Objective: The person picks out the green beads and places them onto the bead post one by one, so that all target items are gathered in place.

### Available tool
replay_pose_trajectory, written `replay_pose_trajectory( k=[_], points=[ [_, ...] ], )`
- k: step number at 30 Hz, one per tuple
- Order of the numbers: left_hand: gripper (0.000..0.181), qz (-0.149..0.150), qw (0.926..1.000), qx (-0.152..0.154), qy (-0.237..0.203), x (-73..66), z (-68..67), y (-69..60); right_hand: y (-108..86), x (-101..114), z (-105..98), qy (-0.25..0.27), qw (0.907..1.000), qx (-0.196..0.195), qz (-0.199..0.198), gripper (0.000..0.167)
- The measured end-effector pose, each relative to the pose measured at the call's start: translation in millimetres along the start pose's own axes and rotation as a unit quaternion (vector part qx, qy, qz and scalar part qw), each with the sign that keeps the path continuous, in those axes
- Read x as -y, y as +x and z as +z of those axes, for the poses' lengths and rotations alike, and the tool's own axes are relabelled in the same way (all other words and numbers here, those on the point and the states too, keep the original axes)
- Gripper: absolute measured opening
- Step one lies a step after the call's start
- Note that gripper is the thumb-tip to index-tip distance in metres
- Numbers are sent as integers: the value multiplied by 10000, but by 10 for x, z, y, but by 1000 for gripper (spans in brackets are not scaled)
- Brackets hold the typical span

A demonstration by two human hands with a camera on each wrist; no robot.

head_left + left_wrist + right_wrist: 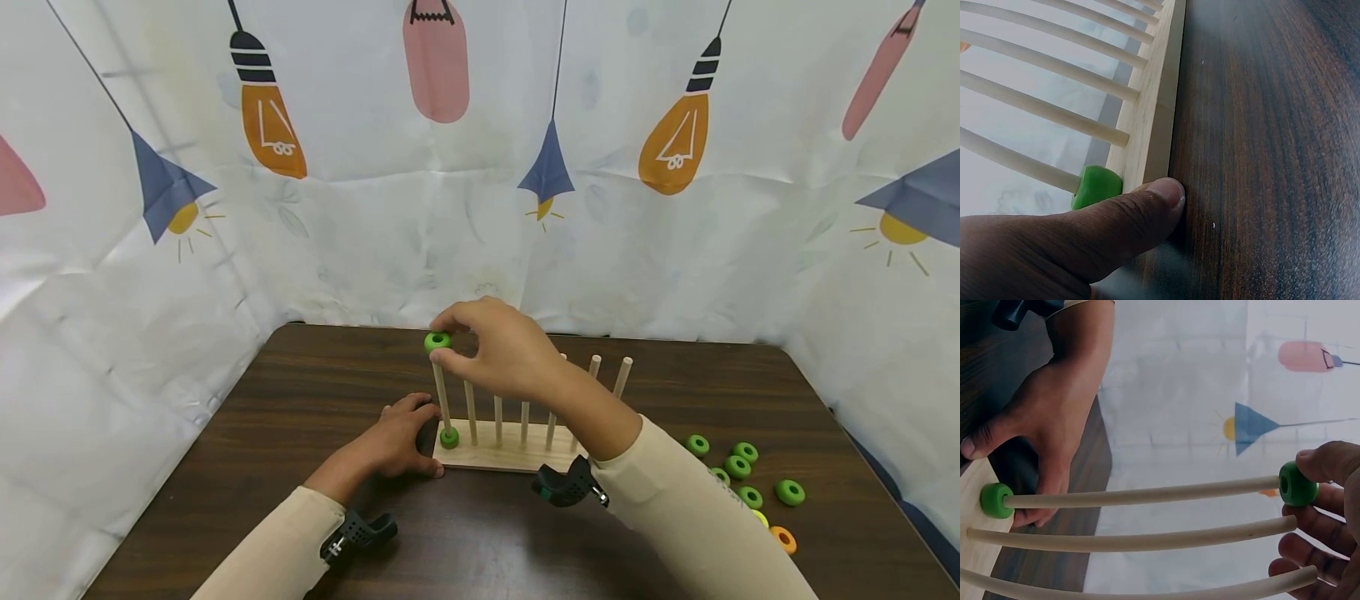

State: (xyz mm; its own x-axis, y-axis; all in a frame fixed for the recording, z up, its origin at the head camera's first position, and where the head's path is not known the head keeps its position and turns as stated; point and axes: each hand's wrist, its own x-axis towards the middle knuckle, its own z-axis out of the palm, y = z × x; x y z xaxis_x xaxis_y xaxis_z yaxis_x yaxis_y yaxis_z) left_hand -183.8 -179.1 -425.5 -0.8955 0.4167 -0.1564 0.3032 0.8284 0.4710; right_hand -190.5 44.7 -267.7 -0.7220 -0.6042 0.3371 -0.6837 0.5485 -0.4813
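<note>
A wooden peg rack [510, 457] with a row of upright pegs stands on the dark table. My left hand [399, 439] grips its left end, the thumb [1163, 194] at the front edge and the fingers round the back. One green ring [449, 438] sits at the foot of the leftmost peg [1147, 495]. At the top of that same peg, my right hand [504, 346] pinches another green ring [1297, 484] between thumb and fingers. In the right wrist view the peg's tip meets this ring's hole; how far it enters is hidden.
Several loose green rings [790, 492] lie on the table [600, 542] at the right, with an orange ring [783, 540] and a partly hidden yellow ring [761, 518] nearer me. A printed white curtain [450, 242] hangs behind the table and at its sides.
</note>
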Motion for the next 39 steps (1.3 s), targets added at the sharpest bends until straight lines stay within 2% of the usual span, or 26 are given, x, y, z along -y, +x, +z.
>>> replay_pose_trajectory(
  k=[20,24,32,39],
  points=[
    [71,-102,9999,27,-2,38,25,10,32,12,49,-232,9993,264,161,31],
    [74,-98,9999,29,-2,49,34,12,10,15,41,-311,9991,199,192,32],
    [73,-62,10000,-17,12,39,37,19,-160,4,-121,-482,9983,58,315,28],
    [73,14,9999,-86,77,37,22,13,-369,-135,-315,-740,9962,-56,449,26]
  ],
)
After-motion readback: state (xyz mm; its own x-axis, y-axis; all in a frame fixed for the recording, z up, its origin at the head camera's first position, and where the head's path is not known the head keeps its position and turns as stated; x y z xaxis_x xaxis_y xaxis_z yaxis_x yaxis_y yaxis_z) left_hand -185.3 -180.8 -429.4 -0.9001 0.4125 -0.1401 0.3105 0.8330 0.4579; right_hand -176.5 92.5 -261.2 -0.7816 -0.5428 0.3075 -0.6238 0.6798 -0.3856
